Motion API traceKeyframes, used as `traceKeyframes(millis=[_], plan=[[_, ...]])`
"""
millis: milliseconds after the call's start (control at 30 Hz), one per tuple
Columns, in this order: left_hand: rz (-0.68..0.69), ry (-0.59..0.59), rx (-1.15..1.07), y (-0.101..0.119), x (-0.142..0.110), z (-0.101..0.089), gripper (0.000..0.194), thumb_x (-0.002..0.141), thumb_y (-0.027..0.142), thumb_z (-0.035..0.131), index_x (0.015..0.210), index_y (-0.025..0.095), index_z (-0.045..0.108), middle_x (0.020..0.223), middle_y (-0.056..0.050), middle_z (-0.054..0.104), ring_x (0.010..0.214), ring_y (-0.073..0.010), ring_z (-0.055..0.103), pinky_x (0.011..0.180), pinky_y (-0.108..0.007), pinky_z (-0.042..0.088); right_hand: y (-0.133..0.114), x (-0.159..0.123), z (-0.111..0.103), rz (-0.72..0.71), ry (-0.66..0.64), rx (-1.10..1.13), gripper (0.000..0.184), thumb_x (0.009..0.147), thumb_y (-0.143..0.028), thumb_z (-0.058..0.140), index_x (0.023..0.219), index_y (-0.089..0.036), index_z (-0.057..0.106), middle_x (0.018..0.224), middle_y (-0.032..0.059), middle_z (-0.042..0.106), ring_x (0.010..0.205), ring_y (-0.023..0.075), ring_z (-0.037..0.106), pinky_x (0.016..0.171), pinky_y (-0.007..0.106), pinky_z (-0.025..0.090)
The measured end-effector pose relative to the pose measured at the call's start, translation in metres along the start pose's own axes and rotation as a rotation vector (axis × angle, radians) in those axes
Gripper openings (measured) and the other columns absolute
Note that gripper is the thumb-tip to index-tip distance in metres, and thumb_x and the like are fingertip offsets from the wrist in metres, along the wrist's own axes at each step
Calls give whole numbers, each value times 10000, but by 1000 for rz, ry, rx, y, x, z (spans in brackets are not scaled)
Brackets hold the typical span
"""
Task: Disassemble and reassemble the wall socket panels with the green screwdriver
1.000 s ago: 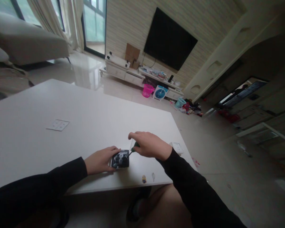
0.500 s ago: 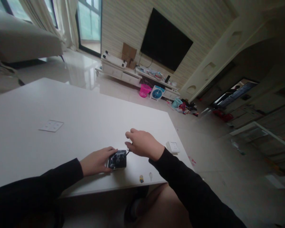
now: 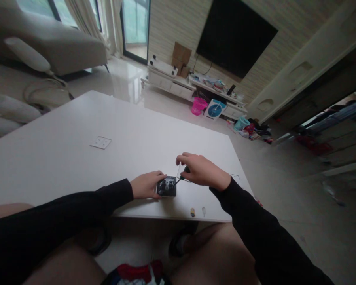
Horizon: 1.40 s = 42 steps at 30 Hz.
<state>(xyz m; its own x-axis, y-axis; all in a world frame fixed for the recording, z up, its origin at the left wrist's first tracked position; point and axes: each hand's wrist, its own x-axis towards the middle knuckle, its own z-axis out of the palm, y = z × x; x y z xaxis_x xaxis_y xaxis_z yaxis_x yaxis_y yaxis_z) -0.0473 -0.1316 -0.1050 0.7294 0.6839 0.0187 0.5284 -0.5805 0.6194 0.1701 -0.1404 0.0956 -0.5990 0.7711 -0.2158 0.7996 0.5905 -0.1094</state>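
My left hand closes around the side of a wall socket, whose dark inner side faces up near the table's front edge. My right hand grips a screwdriver with a dark handle. Its thin shaft slants down to the left, with the tip at the socket's right side; whether it touches a screw I cannot tell. A pale, thin-edged plate lies partly hidden beneath my right hand. Close to the front edge are a small yellow-and-blue piece and a small pale piece.
On the white table, a flat white cover plate lies to the left. Another white socket sits near the right edge, partly behind my sleeve. Beyond stand a TV cabinet, a pink basket and a fan.
The view has tilted down and shifted left, so everything appears further right. My right hand has turned, and the screwdriver handle now shows. Both hands keep their hold.
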Motion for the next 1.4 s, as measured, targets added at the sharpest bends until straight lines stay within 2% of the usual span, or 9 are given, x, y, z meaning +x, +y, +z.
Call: traceKeyframes(millis=[67,233,367,500,667,833,1000,1167,1400], plan=[[2,1,6,-1,0,1,778,733,393,826,1430,212,532,1371,-133,613,1221,-332,641,1035,-406,510,-1,0,-1,-44,-14,11,274,897,-211,704,1165,-215,649,1187,75,691,985,222,671,790,304,440],[9,6,23,1,0,-1,769,738,435,833,1418,219,548,1342,-133,627,1211,-335,646,1015,-397,511,-5,1,-2,171,7,-96,173,994,-295,614,1129,-195,655,1121,121,714,918,251,681,748,337,427],[1,-4,16,3,0,-3,764,760,439,810,1437,216,535,1345,-131,627,1208,-331,645,1007,-397,515,-4,2,-2,-10,-13,28,272,864,-205,735,1127,-226,669,1137,59,714,956,213,664,750,294,414],[1,-2,18,5,0,-3,768,759,406,809,1449,216,531,1347,-134,626,1216,-326,642,1017,-384,508,-5,5,1,116,32,-29,166,960,-342,669,1002,-182,680,1026,97,715,879,218,657,719,304,403],[1,6,20,5,0,-3,777,753,424,819,1452,236,534,1344,-129,632,1200,-333,651,1004,-393,511,3,4,-8,-39,25,183,237,782,-108,746,987,-197,670,916,25,717,827,174,630,721,279,426],[-9,-9,33,5,0,-2,819,735,386,852,1460,203,519,1365,-146,616,1232,-337,636,1026,-394,506,34,-6,-7,49,307,771,287,753,-313,804,983,-220,658,932,34,716,827,206,673,760,356,545],[-30,-17,23,4,0,-1,864,706,402,896,1455,198,518,1398,-158,598,1239,-350,631,1027,-406,506,62,-11,51,224,639,1117,323,878,-504,667,1069,-254,595,886,22,655,806,203,670,756,375,568],[-19,-14,-3,3,-2,1,884,705,390,902,1469,199,500,1414,-161,585,1262,-356,614,1044,-421,497,49,-12,107,276,451,891,159,889,-363,650,969,-234,602,729,-34,593,649,166,565,641,306,457],[-30,-35,-1,5,-6,-1,878,709,372,909,1464,185,502,1411,-169,592,1265,-358,614,1055,-439,506,23,2,133,305,81,315,125,921,-304,690,864,-193,689,878,58,738,834,216,663,696,297,388]])
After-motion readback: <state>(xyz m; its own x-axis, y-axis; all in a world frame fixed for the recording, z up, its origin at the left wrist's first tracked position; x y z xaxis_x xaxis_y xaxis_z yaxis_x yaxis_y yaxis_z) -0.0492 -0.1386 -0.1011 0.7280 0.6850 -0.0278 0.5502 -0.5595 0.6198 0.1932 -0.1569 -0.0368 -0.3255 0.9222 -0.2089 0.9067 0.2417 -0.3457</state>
